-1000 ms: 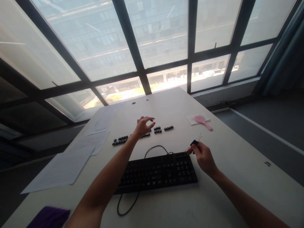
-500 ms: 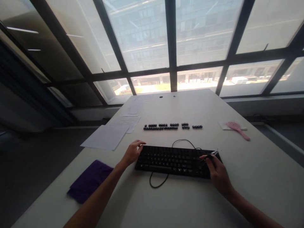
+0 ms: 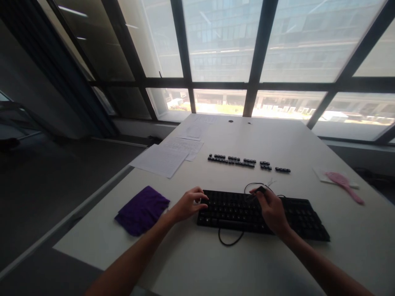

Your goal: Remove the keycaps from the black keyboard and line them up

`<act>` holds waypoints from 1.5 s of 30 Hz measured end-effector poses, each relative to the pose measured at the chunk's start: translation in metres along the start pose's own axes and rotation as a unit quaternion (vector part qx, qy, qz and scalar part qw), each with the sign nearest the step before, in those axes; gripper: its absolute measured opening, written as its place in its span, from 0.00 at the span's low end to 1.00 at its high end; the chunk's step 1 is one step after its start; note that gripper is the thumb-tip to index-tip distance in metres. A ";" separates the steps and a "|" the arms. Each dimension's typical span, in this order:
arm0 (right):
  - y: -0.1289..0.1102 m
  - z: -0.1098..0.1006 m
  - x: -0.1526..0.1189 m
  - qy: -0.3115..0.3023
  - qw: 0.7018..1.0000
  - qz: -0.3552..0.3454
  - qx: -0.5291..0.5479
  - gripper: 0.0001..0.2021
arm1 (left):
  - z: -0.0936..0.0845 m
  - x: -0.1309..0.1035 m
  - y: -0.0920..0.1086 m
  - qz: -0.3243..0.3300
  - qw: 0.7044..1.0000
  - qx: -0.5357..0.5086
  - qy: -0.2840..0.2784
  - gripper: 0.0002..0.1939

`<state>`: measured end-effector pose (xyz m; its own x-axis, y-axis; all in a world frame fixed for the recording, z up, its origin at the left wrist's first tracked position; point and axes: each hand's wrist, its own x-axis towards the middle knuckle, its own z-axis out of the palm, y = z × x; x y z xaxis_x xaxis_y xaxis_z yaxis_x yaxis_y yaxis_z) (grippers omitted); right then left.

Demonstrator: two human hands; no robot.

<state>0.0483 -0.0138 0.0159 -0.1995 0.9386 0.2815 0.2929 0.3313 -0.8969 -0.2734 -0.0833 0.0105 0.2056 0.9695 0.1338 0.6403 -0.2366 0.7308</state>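
Note:
A black keyboard (image 3: 237, 211) lies slightly slanted on the white table. At its left end is my left hand (image 3: 188, 204), thumb and forefinger apart and curved over the corner keys, with nothing between them. Above the middle of the keyboard, my right hand (image 3: 274, 211) is closed on a small tool with a black grip and thin wires, which looks like a keycap puller (image 3: 260, 189). Its wire ends are blurred, and I cannot tell whether they touch a key. This hand covers part of the keys. Behind the keyboard, loose black keycaps (image 3: 245, 164) stand in two rows.
A folded purple cloth (image 3: 142, 210) lies left of my left forearm. Paper sheets (image 3: 160, 159) spread along the table's left side. On the right, a pink hairbrush (image 3: 344, 186) rests partly on a white packet. The keyboard's cable (image 3: 230, 245) loops out in front. Windows stand beyond the table.
The view has swung left. My right hand has moved left with the tool, from the number pad to the keyboard's middle. My left thumb and forefinger now reach over the corner keys.

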 end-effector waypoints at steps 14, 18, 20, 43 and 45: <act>-0.028 0.129 0.022 -0.157 0.985 -0.034 0.061 0.11 | 0.002 -0.007 -0.005 -0.071 0.994 -0.079 0.007 0.12; -0.026 0.131 0.022 -0.147 0.988 -0.025 0.047 0.12 | 0.004 -0.009 -0.005 -0.055 0.996 -0.071 0.024 0.09; -0.025 0.129 0.023 -0.123 0.991 -0.005 0.058 0.13 | 0.005 -0.008 -0.004 -0.056 0.996 -0.065 0.027 0.07; -0.018 0.127 0.024 -0.089 0.992 0.033 0.083 0.14 | 0.029 -0.011 0.005 0.013 0.993 0.056 0.106 0.08; -0.019 0.127 0.024 -0.088 0.992 0.033 0.081 0.13 | 0.029 -0.010 0.005 0.017 0.992 0.057 0.108 0.08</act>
<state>-0.0808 -0.0096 -0.0036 -0.3489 0.9216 0.1699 0.1599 0.2372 -0.9582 -0.2506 -0.0964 -0.0065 0.0732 0.9491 0.3063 0.7181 -0.2633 0.6443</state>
